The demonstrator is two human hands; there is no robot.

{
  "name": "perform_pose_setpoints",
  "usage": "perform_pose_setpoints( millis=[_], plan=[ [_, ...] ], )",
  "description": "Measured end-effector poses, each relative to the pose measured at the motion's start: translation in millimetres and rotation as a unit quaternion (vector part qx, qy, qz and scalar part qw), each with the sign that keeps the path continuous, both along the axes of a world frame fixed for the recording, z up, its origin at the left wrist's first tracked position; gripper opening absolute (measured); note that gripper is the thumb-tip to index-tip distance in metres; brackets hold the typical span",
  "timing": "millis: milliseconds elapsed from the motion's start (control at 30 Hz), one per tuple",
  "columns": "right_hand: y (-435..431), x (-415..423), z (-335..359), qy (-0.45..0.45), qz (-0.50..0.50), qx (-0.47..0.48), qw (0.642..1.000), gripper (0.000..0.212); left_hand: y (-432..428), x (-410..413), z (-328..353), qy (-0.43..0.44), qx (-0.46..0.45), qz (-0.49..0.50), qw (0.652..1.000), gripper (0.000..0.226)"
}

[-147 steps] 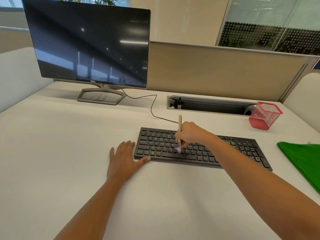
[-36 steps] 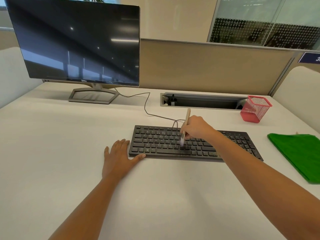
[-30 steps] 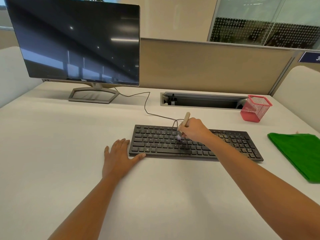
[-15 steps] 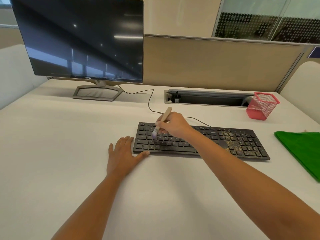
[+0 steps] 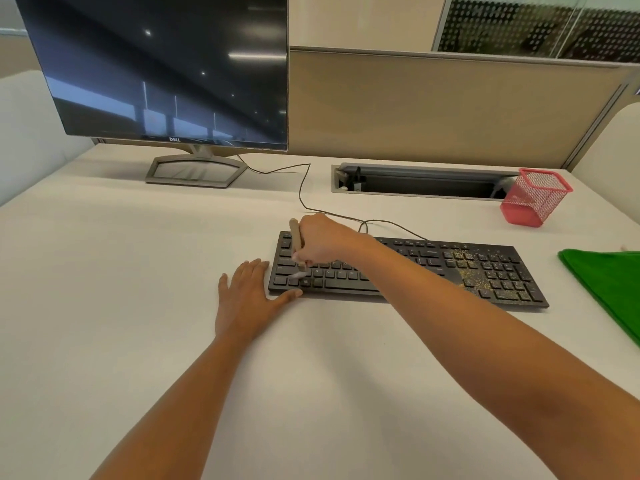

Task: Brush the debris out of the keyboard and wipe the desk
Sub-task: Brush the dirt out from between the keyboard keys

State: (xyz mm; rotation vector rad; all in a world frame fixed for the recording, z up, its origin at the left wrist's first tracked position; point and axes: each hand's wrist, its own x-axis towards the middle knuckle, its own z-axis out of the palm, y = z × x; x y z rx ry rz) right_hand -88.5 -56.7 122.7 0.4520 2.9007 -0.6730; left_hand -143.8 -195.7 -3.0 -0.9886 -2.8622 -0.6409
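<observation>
DELL reads in pale letters on the lower bezel of the monitor (image 5: 166, 64); key legends on the black keyboard (image 5: 502, 271) are too blurred to read.

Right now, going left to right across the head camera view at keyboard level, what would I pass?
The left hand flat on the desk, then the brush over the left keys of the keyboard, debris on its right keys, green cloth at the right edge.
</observation>
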Motion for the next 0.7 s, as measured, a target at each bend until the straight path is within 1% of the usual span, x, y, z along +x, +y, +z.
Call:
perform_pose_setpoints(
  millis=[67, 133, 267, 333, 400, 433, 533, 600, 633, 700],
  plan=[
    [3.4, 0.6, 5.1, -0.030, -0.005, 0.036, 0.999, 0.015, 0.0, 0.0, 0.3, 0.002, -0.004, -0.001, 1.000, 0.091],
    [7.6, -0.6, 10.5, -0.034, -0.025, 0.028, 0.999, 0.014, 0.0, 0.0, 0.3, -0.002, -0.010, -0.001, 1.000, 0.091],
    [6.3, -7.6, 8.0, 0.061, -0.077, -0.059, 0.993, 0.027, 0.0, 1.1, 1.2, -0.001, -0.005, 0.001, 1.000, 0.088],
    [-1.1, -8.4, 1.8, 0.084, -0.081, -0.080, 0.990, 0.027, 0.1, 1.4, 1.6, 0.000, -0.006, 0.000, 1.000, 0.086],
    [-5.7, -8.9, -3.6, 0.086, -0.085, -0.105, 0.987, 0.025, 0.4, 1.8, 2.4, 0.001, -0.007, 0.000, 1.000, 0.085],
    [-6.4, -9.2, -4.3, 0.079, -0.085, -0.099, 0.988, 0.025, 0.4, 1.7, 2.3, 0.001, -0.007, 0.000, 1.000, 0.085],
    [-3.0, -8.3, 0.2, 0.025, -0.080, -0.035, 0.996, 0.023, 0.2, 1.3, 2.6, -0.006, -0.007, 0.000, 1.000, 0.087],
    [1.4, -5.7, 5.9, -0.007, -0.080, 0.003, 0.997, 0.014, 0.4, 1.8, 2.7, -0.010, -0.004, 0.000, 1.000, 0.086],
    [3.6, -4.9, 8.7, -0.012, -0.088, 0.006, 0.996, 0.008, 0.4, 2.1, 3.1, -0.010, -0.002, 0.000, 1.000, 0.086],
    [8.3, -4.4, 11.5, 0.006, -0.114, -0.023, 0.993, 0.007, 0.0, 2.0, 3.1, -0.010, -0.002, 0.001, 1.000, 0.085]
  ],
)
